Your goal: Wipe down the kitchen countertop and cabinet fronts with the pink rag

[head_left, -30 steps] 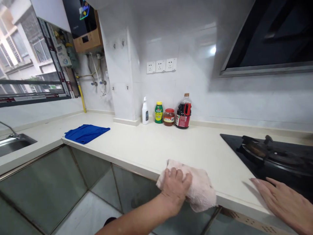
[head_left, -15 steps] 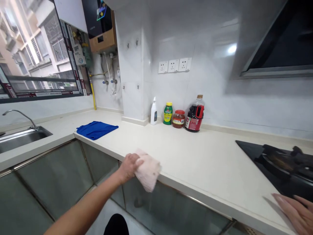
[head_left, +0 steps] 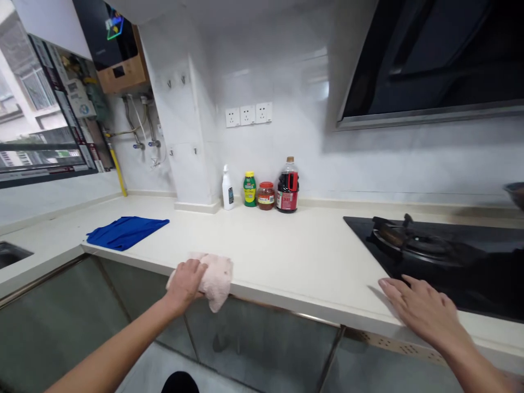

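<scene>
A pale pink cloth (head_left: 216, 277) lies partly on the white countertop (head_left: 282, 256) and hangs over its front edge. My left hand (head_left: 186, 284) is closed on the cloth's left side, right at that edge. To the right, my right hand (head_left: 423, 305) is open, palm down, fingers stretched out by the front left part of the black gas stove (head_left: 470, 273). Nothing shows in it. Whether its palm presses on the counter or the stove cannot be made out.
A blue cloth (head_left: 126, 232) lies on the counter at the left, near the sink (head_left: 12, 254). Against the wall stand a white spray bottle (head_left: 227, 191), a green bottle (head_left: 249, 191), a red-lidded jar (head_left: 266, 197) and a large dark sauce bottle (head_left: 287, 191). A range hood (head_left: 434, 65) hangs above the stove.
The view has swung to the right, bringing more of the stove and my right hand into sight. The pink cloth, still in my left hand, now rests more on the counter edge.
</scene>
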A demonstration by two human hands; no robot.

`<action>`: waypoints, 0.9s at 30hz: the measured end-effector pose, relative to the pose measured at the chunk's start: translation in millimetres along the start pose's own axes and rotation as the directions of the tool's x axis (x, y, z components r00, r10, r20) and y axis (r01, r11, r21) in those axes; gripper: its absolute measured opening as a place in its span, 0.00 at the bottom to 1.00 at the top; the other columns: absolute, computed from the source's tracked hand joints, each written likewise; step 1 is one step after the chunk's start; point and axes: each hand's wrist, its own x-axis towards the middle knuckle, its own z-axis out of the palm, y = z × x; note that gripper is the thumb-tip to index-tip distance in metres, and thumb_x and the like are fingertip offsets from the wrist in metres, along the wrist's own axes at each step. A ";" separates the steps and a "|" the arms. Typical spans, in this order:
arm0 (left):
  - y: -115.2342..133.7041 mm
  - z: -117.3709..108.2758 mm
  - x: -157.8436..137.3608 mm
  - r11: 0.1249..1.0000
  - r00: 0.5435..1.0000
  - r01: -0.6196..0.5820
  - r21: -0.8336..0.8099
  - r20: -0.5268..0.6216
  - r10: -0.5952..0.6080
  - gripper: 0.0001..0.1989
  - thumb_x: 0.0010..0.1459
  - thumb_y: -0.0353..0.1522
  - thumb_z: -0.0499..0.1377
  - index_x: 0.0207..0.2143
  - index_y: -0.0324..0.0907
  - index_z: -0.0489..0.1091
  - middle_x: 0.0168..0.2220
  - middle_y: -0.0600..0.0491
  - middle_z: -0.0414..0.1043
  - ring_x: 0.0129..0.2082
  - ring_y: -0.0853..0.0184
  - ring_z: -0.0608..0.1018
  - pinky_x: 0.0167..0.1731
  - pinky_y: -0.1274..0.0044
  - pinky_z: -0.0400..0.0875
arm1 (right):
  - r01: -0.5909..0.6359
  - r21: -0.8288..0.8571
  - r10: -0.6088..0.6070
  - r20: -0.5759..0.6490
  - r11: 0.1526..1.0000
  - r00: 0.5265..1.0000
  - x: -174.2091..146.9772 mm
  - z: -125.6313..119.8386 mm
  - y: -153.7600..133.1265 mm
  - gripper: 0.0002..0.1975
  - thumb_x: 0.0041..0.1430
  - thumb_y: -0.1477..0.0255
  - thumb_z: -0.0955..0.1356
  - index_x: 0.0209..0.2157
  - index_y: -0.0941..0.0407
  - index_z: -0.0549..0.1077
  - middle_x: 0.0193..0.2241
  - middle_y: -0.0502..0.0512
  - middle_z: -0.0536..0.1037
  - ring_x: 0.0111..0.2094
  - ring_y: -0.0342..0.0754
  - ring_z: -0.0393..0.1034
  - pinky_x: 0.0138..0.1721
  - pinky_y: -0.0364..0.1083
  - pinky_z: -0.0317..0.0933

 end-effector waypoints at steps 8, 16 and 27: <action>211.1 -19.8 48.6 0.884 0.887 -0.459 -0.088 -0.099 0.451 0.39 0.45 0.42 0.73 0.57 0.42 0.64 0.53 0.41 0.70 0.52 0.50 0.71 0.50 0.62 0.65 | -0.044 -0.155 0.058 0.087 0.987 0.995 -6.8 -22.8 -30.5 0.31 0.68 0.51 0.51 0.55 0.49 0.74 0.61 0.65 0.66 0.65 0.63 0.56 0.61 0.67 0.52; 303.4 -41.9 65.5 0.798 0.806 -0.586 -0.138 -0.205 0.556 0.36 0.44 0.43 0.73 0.53 0.39 0.66 0.54 0.40 0.68 0.52 0.51 0.69 0.52 0.61 0.63 | -0.101 -0.059 0.099 -0.035 0.993 0.994 -7.2 -36.1 -42.2 0.29 0.69 0.54 0.52 0.51 0.52 0.76 0.59 0.64 0.68 0.62 0.62 0.60 0.59 0.65 0.57; 192.8 -28.1 42.0 0.624 0.746 -0.665 -0.411 -0.404 0.529 0.42 0.51 0.46 0.71 0.63 0.44 0.60 0.61 0.41 0.67 0.61 0.54 0.69 0.57 0.64 0.64 | 0.447 0.006 -0.447 -0.007 0.894 0.894 -65.3 -33.1 -168.6 0.28 0.65 0.56 0.67 0.63 0.50 0.64 0.59 0.61 0.71 0.58 0.59 0.64 0.58 0.61 0.54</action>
